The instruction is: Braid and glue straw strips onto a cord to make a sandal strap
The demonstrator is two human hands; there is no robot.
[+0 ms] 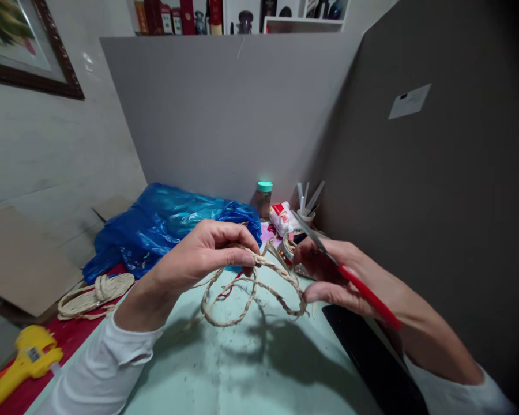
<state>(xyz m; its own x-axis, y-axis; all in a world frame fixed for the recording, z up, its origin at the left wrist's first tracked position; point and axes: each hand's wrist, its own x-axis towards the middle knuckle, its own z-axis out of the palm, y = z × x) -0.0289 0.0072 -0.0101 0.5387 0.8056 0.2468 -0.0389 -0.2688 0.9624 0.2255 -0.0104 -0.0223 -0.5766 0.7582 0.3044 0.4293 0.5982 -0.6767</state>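
Observation:
Thumb and fingers of my left hand (207, 248) pinch a braided straw cord (281, 270) above the pale green tabletop. The cord hangs in loose loops, with thin frayed strands sticking out. A bit of red thread (226, 293) shows behind one loop. In my right hand (346, 271) lies a pair of red-handled scissors (367, 297), its blades pointing up and away from me. The right thumb tip meets the right-hand bend of the cord; whether the fingers grip it there cannot be made out.
A blue plastic bag (155, 225) fills the back left. Coiled straw cord (97, 294) and a yellow glue gun (26, 357) lie left. Behind stand a jar with a green lid (264, 196), a red-and-white packet (281, 218) and a cup (305, 215). A black flat object (363, 351) lies right.

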